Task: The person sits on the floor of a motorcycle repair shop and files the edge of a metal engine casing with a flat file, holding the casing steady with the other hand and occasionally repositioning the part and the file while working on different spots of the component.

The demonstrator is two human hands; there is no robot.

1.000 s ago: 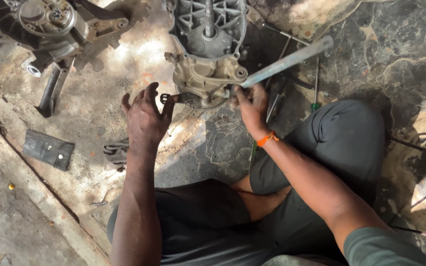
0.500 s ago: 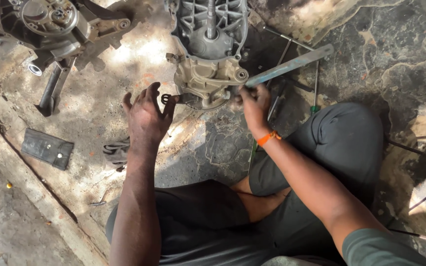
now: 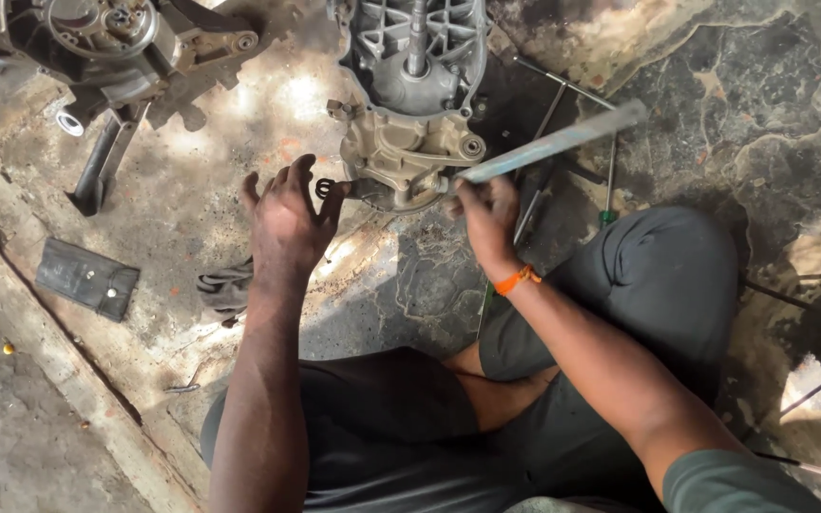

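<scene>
A grey metal engine casing lies on the stained floor in front of me. My left hand hovers by its lower left corner, pinching a small dark spring-like part between thumb and fingers. My right hand, with an orange band on the wrist, grips a long flat metal bar. The bar's near end rests against the casing's lower right side and its far end points up to the right.
A second engine block sits at the top left with a black stand. A dark flat pad and a rag lie left of me. Thin rods and a green-handled tool lie right of the casing. My knee is raised at the right.
The bar has tilted slightly while my right hand holds it against the casing. My left hand stays beside the casing with the small part.
</scene>
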